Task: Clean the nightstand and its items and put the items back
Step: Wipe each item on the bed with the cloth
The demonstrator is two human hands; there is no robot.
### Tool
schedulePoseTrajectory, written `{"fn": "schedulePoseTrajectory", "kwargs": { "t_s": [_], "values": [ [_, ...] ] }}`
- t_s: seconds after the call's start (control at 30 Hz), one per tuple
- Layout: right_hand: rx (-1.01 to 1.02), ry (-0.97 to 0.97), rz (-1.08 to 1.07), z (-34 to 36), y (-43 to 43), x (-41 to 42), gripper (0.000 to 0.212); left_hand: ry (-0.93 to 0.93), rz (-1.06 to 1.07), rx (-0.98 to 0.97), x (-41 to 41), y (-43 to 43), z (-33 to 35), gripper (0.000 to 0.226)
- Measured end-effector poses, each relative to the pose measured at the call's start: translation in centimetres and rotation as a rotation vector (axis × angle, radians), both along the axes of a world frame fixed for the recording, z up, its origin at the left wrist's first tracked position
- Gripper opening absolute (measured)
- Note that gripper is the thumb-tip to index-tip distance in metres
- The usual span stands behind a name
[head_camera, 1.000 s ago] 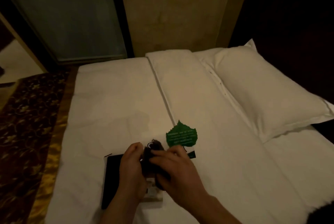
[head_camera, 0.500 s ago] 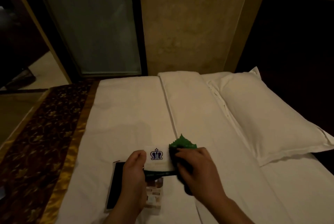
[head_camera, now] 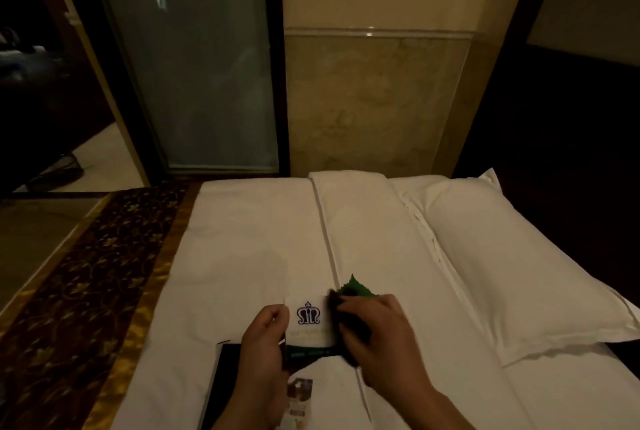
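My left hand [head_camera: 265, 336] holds a white card with a dark crown logo [head_camera: 309, 320] upright by its left edge, above the white bed [head_camera: 242, 256]. Against the card's right side my right hand [head_camera: 377, 336] presses a dark cloth [head_camera: 346, 322]. A green leaf-shaped card [head_camera: 355, 287] lies on the bed just behind my right hand, partly hidden. Below my left hand lies a flat black item [head_camera: 225, 374], with a printed leaflet [head_camera: 299, 398] beside it. The nightstand is out of view.
A white pillow [head_camera: 502, 256] lies at the right. A dark patterned bed runner with gold trim [head_camera: 86, 284] crosses the bed at the left. Behind stand a frosted glass panel [head_camera: 194, 65] and a beige wall [head_camera: 374, 100].
The view has tilted up. My left hand has raised the white card upright, and my right hand with the dark cloth has moved onto the card's right side.
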State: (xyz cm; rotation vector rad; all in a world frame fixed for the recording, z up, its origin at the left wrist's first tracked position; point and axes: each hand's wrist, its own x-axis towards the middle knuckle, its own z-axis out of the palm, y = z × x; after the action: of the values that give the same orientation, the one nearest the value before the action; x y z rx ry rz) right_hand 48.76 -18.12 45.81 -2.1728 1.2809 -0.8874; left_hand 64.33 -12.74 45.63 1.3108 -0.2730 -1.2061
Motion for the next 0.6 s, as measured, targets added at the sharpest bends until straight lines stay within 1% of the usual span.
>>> {"fn": "schedulePoseTrajectory", "kwargs": {
  "t_s": [0.07, 0.17, 0.27, 0.37, 0.4, 0.43, 0.5, 0.57, 0.6],
  "values": [
    [0.154, -0.092, -0.168, 0.6, -1.0, -1.2, 0.027, -0.002, 0.019, -0.006, 0.8, -0.1, 0.4, 0.026],
    [0.375, -0.39, -0.263, 2.4, -1.9, -1.6, 0.026, 0.02, 0.052, 0.001, 1.7, -0.4, 0.4, 0.025],
    [0.557, -0.633, -0.275, 3.8, -2.2, -1.9, 0.02, 0.039, 0.109, 0.035, 2.4, -0.9, 0.2, 0.027],
    [0.777, -0.794, -0.222, 4.5, -2.2, -2.2, 0.016, 0.063, 0.179, 0.056, 3.0, -1.3, -0.1, 0.026],
    [0.81, -0.841, -0.211, 4.5, -2.1, -2.2, 0.017, 0.074, 0.201, 0.06, 3.2, -1.4, -0.2, 0.026],
    [0.809, -0.895, -0.222, 4.3, -2.0, -2.1, 0.017, 0.092, 0.22, 0.06, 3.3, -1.5, -0.2, 0.025],
    [0.69, -0.947, -0.308, 3.9, -1.8, -2.0, 0.015, 0.141, 0.261, 0.063, 3.3, -1.6, -0.2, 0.025],
    [0.559, -0.896, -0.341, 3.7, -1.7, -1.5, 0.012, 0.181, 0.291, 0.069, 2.9, -1.8, -0.1, 0.025],
    [0.541, -0.861, -0.307, 3.6, -1.3, -1.1, 0.012, 0.198, 0.297, 0.075, 2.6, -1.8, 0.0, 0.024]
  ]
}}
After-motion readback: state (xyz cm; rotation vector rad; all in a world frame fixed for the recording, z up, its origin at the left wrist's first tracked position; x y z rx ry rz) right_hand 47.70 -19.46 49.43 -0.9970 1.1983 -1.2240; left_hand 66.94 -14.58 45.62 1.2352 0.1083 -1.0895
